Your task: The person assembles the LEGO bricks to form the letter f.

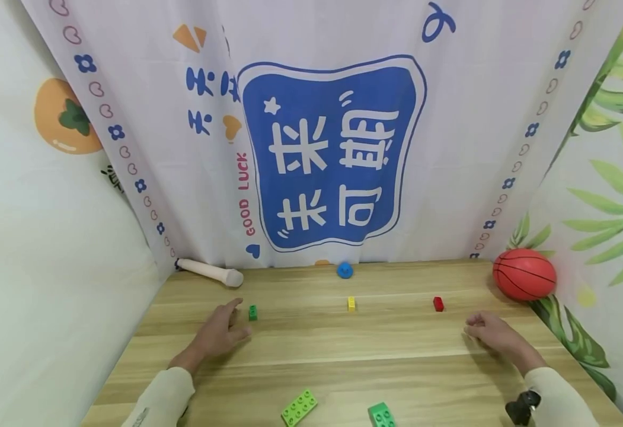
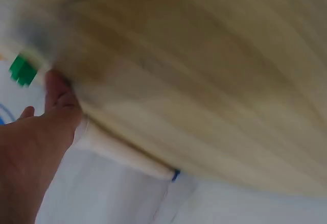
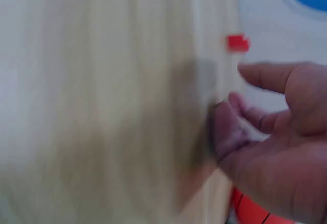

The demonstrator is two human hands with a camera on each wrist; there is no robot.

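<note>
My left hand (image 1: 219,333) is just left of a small green brick (image 1: 253,312), thumb and fingers spread apart, nothing between them. In the left wrist view the same green brick (image 2: 23,71) appears beyond the fingertips, apart from them. My right hand (image 1: 495,332) hovers over the right side of the table with loosely bent fingers and holds nothing. A small red brick (image 1: 438,304) lies up and left of it; the right wrist view shows that red brick (image 3: 237,43) clear of the fingers. A small yellow brick (image 1: 351,303) stands midway between the hands.
A light green brick (image 1: 299,408) and a larger green brick (image 1: 382,415) lie at the near edge of the wooden table (image 1: 311,350). Along the back are a white microphone (image 1: 210,271), a blue round object (image 1: 345,270) and a red toy basketball (image 1: 524,274). A printed curtain (image 1: 183,196) hangs behind.
</note>
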